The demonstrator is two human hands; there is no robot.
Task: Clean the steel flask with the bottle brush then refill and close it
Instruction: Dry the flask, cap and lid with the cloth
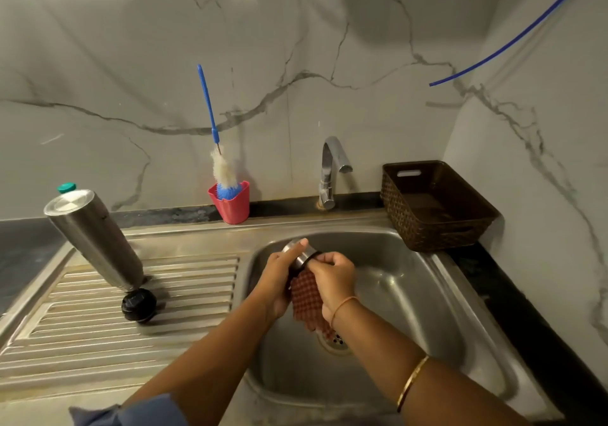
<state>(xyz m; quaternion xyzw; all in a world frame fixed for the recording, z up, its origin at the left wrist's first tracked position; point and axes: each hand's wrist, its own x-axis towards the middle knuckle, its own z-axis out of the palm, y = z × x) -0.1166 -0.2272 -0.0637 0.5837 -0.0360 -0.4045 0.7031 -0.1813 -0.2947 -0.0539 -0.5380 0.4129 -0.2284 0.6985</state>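
Note:
The steel flask (95, 238) stands upside down, mouth down, on the ribbed drainboard (98, 327) at left. A black stopper (139, 304) lies beside its mouth. The bottle brush (219, 162), with a blue handle and white bristles, stands in a red cup (232, 208) by the wall. Over the sink basin (411, 294) my left hand (279, 281) holds a small steel cap (301, 253). My right hand (332, 277) grips a red checked cloth (306, 300) pressed against the cap's rim.
A chrome tap (330, 172) rises behind the basin with no water running. A dark woven basket (434, 205) sits on the counter at right. A green-capped bottle top (66, 187) peeks from behind the flask. A blue tube (513, 42) hangs at upper right. The drain (335, 341) lies below the cloth.

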